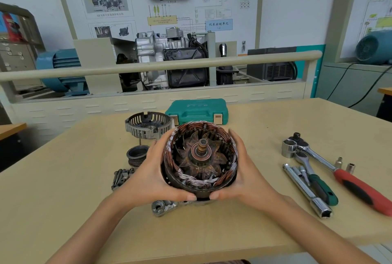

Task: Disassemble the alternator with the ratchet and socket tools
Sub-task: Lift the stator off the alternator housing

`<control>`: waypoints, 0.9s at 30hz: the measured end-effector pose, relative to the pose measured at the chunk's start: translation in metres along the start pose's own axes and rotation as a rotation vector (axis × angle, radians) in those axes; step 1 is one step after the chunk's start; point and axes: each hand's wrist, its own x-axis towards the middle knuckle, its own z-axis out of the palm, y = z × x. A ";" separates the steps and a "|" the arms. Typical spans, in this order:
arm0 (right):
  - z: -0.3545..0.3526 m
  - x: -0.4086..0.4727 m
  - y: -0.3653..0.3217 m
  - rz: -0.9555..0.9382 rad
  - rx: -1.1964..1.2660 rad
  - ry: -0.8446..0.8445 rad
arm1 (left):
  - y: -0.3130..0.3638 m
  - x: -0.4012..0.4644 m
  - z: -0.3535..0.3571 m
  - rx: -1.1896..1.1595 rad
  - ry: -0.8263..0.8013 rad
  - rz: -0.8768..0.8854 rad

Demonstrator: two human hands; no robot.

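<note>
At table [63, 200] centre: left hand [148, 170], right hand [244, 170] fingers grasping stator [199, 181]; ratchets [339, 170] well apart, right.

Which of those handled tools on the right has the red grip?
The long ratchet lying farthest right on the table. Its handle is red and black; the shorter ratchet beside it has a green grip, and the bar is bare metal.
</note>
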 end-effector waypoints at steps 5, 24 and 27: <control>-0.004 0.000 0.000 -0.056 0.019 -0.024 | 0.003 0.001 0.000 0.100 0.018 0.001; -0.016 0.004 0.007 -0.089 0.225 -0.063 | 0.012 -0.007 0.026 0.046 0.292 0.107; -0.008 -0.001 0.011 -0.066 0.279 0.005 | 0.011 -0.007 0.028 0.012 0.282 0.109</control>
